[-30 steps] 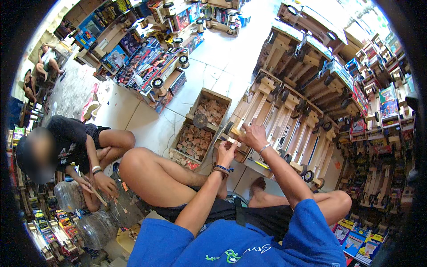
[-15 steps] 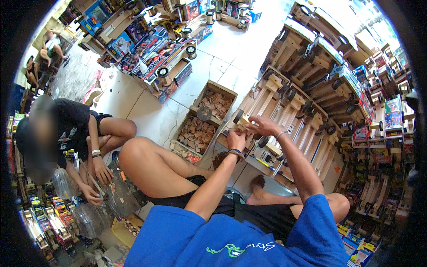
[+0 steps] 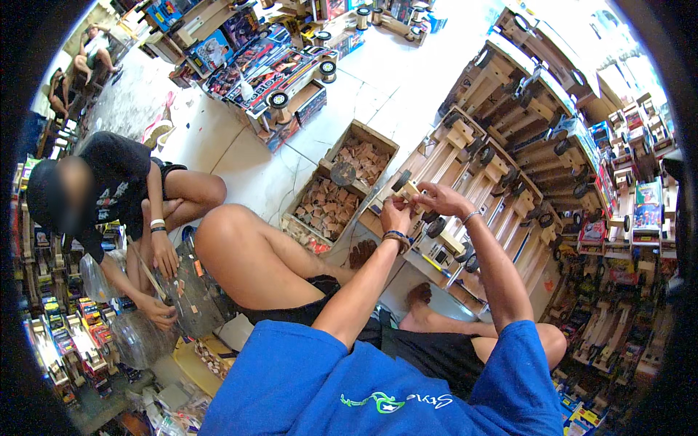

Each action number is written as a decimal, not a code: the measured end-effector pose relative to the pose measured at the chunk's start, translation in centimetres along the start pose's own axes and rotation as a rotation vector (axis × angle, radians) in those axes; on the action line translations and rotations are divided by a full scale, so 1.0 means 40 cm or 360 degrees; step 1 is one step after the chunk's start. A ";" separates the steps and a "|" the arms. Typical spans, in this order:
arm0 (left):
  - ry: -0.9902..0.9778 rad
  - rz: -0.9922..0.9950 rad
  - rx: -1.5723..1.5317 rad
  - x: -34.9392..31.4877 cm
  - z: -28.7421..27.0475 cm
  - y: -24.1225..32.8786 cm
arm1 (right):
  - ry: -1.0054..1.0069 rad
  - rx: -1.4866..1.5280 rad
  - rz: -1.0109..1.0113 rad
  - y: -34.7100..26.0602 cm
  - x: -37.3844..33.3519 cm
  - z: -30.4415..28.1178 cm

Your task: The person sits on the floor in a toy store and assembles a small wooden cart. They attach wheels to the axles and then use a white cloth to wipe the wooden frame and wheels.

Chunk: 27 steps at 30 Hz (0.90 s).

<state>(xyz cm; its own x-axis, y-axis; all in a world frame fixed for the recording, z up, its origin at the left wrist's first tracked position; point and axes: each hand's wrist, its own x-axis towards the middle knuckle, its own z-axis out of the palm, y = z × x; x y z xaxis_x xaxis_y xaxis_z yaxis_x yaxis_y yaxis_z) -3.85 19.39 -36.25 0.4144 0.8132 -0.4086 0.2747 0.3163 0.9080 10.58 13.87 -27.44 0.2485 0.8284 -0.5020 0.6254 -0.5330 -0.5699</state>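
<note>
An upside-down wooden toy truck [image 3: 458, 247] lies in front of me, its pale slats and black wheels facing up. At its near left end is a small wooden axle block [image 3: 411, 190] with a black wheel [image 3: 402, 179] beside it. My right hand [image 3: 445, 201] is closed, its thumb and fingertips gripping at this block. Just left of it, my left hand [image 3: 396, 216] is closed against the same end of the truck; its fingers are bunched and whatever they pinch is hidden. Another black wheel [image 3: 436, 227] shows below my right hand.
A two-part wooden box [image 3: 376, 134] of small brown chips stands left of the truck, with a round disc [image 3: 343, 174] on its divider. More upturned trucks [image 3: 502, 102] are stacked beyond. At the left sits another person [image 3: 109, 192], hands near clear plastic [image 3: 145, 341].
The whole view has shifted slightly. Both my hands stay at the axle block, with small finger movements. At the left, the other person's hands have moved a little.
</note>
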 end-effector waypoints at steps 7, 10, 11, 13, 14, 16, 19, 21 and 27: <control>0.0012 -0.0282 0.0015 0.003 -0.002 -0.002 | -0.0033 -0.0032 0.0102 -0.032 -0.011 -0.019; 0.0099 -0.0089 0.0322 -0.010 0.002 0.014 | -0.0008 -0.0039 0.0098 -0.038 -0.012 -0.020; 0.0143 -0.0078 0.0290 -0.012 0.006 0.018 | 0.0008 -0.0040 0.0121 -0.037 -0.012 -0.019; 0.0214 -0.0079 0.0223 -0.019 0.018 0.020 | 0.0003 -0.0021 0.0092 -0.034 -0.010 -0.017; 0.0270 -0.0096 0.0233 -0.021 0.025 0.019 | 0.0001 -0.0009 0.0117 -0.032 -0.009 -0.015; 0.0347 -0.0174 0.0227 -0.019 0.038 0.018 | -0.0014 0.0013 0.0092 -0.028 -0.006 -0.015; 0.0303 -0.0220 0.0153 -0.005 0.038 0.015 | -0.0016 -0.0009 0.0068 -0.026 -0.003 -0.016; 0.0268 -0.0228 0.0163 0.003 0.036 0.012 | -0.0032 -0.0017 0.0069 -0.026 -0.003 -0.018; 0.0157 -0.0288 -0.0098 0.017 0.047 -0.007 | -0.0052 -0.0058 0.0023 -0.020 0.001 -0.027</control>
<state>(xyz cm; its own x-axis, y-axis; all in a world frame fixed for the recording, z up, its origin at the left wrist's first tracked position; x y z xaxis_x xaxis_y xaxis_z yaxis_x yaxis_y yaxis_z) -2.02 18.94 -36.98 0.2752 0.7832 -0.5575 0.2819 0.4886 0.8257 10.90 14.51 -26.32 0.2336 0.8144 -0.5313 0.6485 -0.5376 -0.5389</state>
